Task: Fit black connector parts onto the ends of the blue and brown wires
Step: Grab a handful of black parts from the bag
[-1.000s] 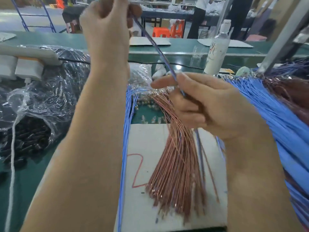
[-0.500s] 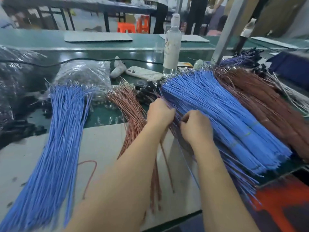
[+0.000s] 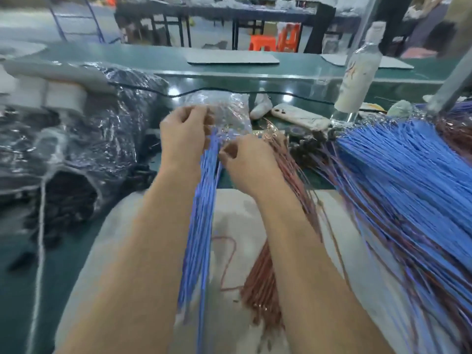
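Note:
A bundle of blue wires (image 3: 201,213) lies on the white mat (image 3: 240,215), running between my forearms. My left hand (image 3: 184,131) is curled at the bundle's far ends, and blur hides whether it holds anything. My right hand (image 3: 245,159) pinches at a blue wire near the top of the bundle with thumb and forefinger. Brown wires (image 3: 263,277) lie under my right forearm. Loose black connector parts (image 3: 306,146) sit beyond them. On the left, a clear bag of black connector parts (image 3: 69,198) stands open.
A large pile of blue wires (image 3: 408,180), with brown ones mixed in, fills the right side. Beyond the hands are a small clear bag (image 3: 224,108), a phone (image 3: 298,118) and a plastic bottle (image 3: 357,72). A white power strip (image 3: 51,93) sits at the left.
The view has swung left. Both hands have left the big blue pile on the right and now work at the top of the middle blue bundle.

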Demonstrator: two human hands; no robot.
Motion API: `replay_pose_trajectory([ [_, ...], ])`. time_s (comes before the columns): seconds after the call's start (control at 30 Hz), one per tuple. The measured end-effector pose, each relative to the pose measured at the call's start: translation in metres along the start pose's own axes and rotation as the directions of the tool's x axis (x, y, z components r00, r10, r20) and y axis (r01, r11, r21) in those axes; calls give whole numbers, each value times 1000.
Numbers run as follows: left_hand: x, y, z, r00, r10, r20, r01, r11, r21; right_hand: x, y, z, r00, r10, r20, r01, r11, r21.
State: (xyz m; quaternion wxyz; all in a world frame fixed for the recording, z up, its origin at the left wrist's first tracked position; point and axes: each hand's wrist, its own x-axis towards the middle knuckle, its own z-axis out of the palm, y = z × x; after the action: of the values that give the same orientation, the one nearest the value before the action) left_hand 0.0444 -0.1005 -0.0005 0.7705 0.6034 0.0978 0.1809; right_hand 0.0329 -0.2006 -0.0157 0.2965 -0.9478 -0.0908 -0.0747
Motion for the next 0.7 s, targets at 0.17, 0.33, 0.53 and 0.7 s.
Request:
replay_pose_trajectory([
  [0.17, 31, 10, -82, 956, -223, -190, 158, 939, -305, 29, -57, 73, 977, -167, 131, 171, 985, -23],
  [0.33, 43, 18, -105, 952, -198, -233, 111, 933, -341, 48, -87, 118, 969, -206, 135, 213, 976, -39],
  [0.53, 50, 19, -96, 952, -208, -226, 114, 922, -370, 75, -94, 134, 987, -66, 148, 71, 997, -30],
  [0.7, 53, 11, -86, 950, -234, -206, 154, 927, -343, 86, -92, 127, 979, 14, 202, 1, 997, -74],
])
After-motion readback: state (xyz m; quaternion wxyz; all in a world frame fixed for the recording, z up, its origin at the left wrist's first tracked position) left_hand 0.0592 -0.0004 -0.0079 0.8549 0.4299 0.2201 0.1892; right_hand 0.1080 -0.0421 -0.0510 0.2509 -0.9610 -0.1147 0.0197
